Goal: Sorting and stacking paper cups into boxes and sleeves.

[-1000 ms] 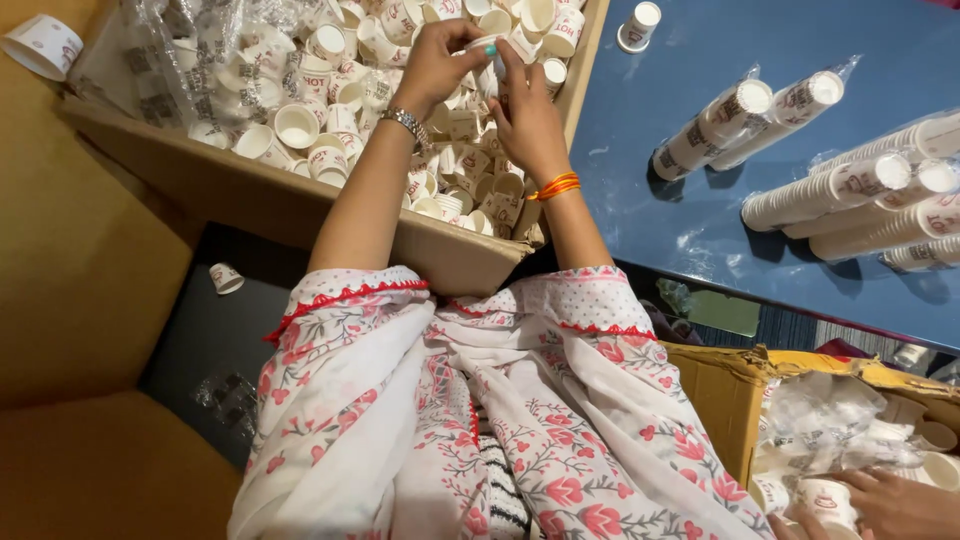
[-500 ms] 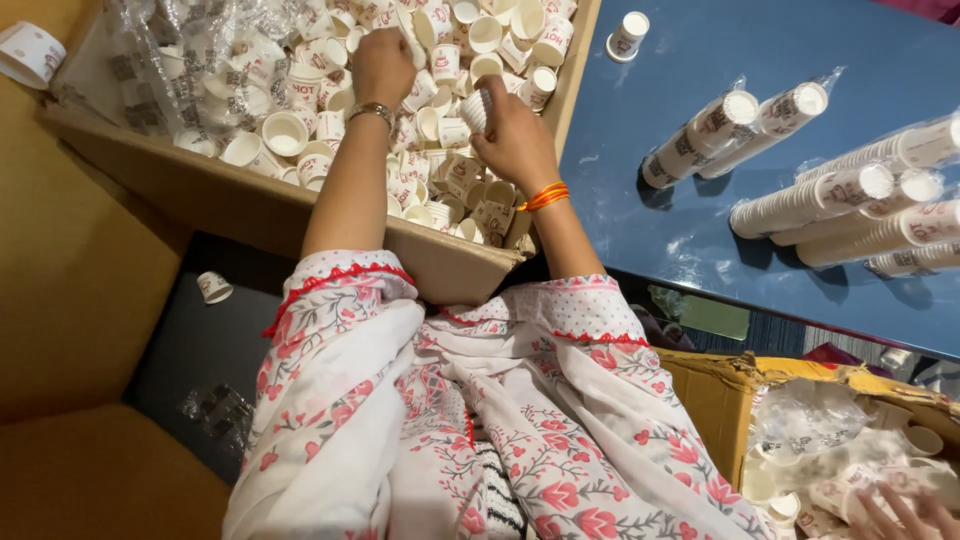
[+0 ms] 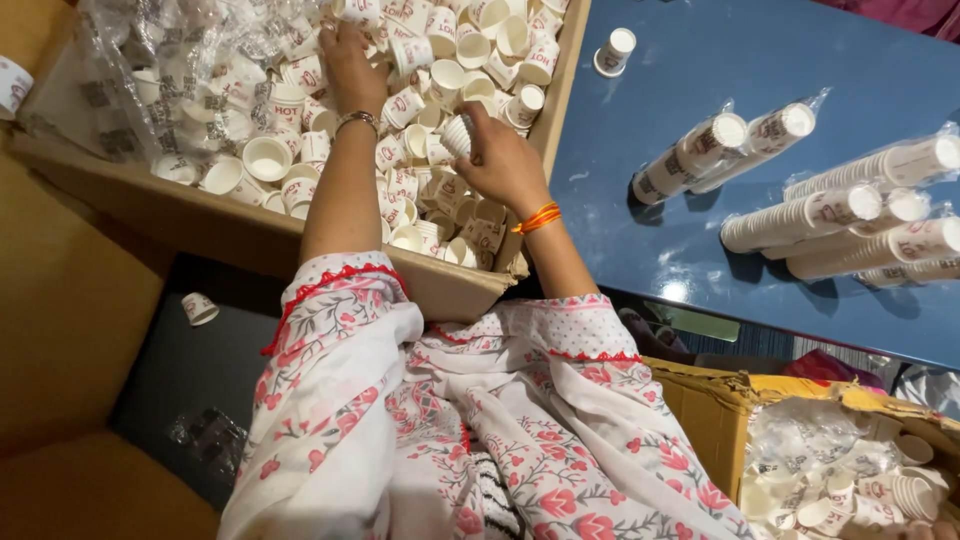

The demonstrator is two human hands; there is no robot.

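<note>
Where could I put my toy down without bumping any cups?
The blue table has bare room between the lone cup and the wrapped cup stacks, and along its near edge. The cardboard box, where both hands work, is crowded with loose cups.

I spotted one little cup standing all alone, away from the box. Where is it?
The lone paper cup stands at the top of the head view on the blue table, just right of the cardboard box and above the wrapped cup stacks.

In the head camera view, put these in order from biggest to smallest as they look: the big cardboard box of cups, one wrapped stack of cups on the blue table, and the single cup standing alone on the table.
1. Cardboard box
2. Wrapped stack
3. Single cup
</note>
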